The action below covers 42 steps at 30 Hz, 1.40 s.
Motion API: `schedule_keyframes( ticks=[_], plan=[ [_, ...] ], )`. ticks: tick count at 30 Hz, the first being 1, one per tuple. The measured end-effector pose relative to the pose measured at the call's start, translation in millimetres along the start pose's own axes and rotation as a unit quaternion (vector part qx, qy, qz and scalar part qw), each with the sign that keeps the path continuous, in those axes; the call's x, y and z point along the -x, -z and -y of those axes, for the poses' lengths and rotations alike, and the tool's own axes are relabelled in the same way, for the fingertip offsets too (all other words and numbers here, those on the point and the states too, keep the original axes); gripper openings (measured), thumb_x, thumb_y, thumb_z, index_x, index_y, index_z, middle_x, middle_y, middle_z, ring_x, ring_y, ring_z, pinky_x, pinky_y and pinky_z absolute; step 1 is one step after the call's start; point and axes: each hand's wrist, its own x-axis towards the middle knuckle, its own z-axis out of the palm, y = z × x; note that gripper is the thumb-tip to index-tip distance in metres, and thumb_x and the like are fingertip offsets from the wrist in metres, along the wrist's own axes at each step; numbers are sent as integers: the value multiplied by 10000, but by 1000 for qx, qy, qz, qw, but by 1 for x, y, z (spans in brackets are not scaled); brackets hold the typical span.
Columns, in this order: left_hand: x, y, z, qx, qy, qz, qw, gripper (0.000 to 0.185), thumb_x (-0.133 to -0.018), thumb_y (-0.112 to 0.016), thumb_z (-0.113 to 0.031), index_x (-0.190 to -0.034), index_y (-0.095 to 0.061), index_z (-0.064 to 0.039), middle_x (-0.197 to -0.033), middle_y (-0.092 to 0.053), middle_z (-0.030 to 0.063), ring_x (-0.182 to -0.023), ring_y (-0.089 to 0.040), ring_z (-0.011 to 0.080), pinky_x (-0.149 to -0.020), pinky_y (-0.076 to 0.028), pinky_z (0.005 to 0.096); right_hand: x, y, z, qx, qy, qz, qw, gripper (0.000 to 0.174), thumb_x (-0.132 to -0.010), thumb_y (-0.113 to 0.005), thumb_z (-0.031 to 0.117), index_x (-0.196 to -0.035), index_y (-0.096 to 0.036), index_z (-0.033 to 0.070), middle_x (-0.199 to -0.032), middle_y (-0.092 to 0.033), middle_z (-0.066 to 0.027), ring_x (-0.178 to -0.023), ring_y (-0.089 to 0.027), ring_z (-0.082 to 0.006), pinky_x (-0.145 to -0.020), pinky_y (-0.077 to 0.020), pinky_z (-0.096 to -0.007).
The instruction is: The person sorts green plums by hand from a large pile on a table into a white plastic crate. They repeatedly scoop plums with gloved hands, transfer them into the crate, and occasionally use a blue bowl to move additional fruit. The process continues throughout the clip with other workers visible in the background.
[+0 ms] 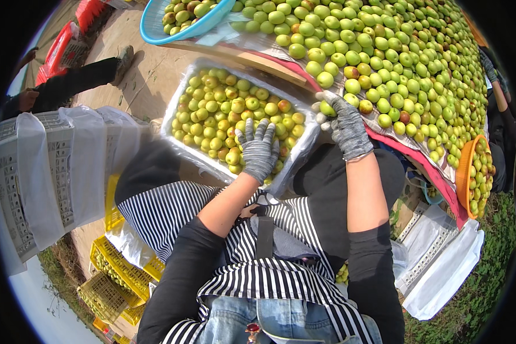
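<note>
My left hand (258, 148), in a grey knit glove, lies palm down with fingers spread on the green jujube-like fruit (210, 107) that fills a crate lined with white plastic (172, 105). My right hand (346, 124), gloved the same way with pale fingertips, holds a green fruit (327, 108) between thumb and fingers. It is at the red-edged rim of a table heaped with loose fruit (391, 56), just right of the crate. Some of the heaped fruit has reddish-brown patches.
A blue basket (148, 30) and an orange basket (463, 176), both with fruit, stand at the table's edges. Lined grey crates (8, 172) are stacked at left, yellow crates (120, 268) below them. Another person's leg (86, 75) shows upper left; a gloved co-worker's arm (499, 92) is at far right.
</note>
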Motion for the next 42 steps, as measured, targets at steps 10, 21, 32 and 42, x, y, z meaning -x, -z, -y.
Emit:
schedule_keyframes(
  ticks=[10,21,32,42],
  plan=[
    [-3,4,-1,-15,8,-28,999,449,-736,-600,-294,-1155,-550,-143,-1171,-518,81,-1205,-354,316,-1032,-189,498,-3,7,-3,-2,20,28,999,320,-877,-526,287,-1016,-583,5,-787,-609,-88,-552,-540,-101,-427,-403,-194],
    [4,21,2,37,-54,1,998,398,-705,-627,-228,-1086,-574,-126,-1060,-544,104,-1162,-408,289,-1047,-193,465,-5,9,-8,12,24,38,999,327,-863,-545,293,-1027,-591,13,-808,-616,-85,-575,-546,-105,-468,-432,-199],
    [42,45,48,427,224,-42,875,398,-821,-512,-3,-1216,-474,-35,-1202,-496,156,-1112,-489,242,-961,-389,329,-11,-6,-43,239,-1,65,969,238,-744,-622,64,-982,-621,52,-875,-603,-57,-774,-577,-149,-695,-503,-267],
    [77,109,29,872,435,140,177,380,-845,-588,-168,-1181,-487,-21,-1049,-557,144,-856,-581,235,-723,-537,303,12,-38,-98,438,154,231,855,402,-832,-573,174,-1204,-509,38,-1099,-591,-162,-1033,-562,-254,-885,-434,-326]
  ],
)
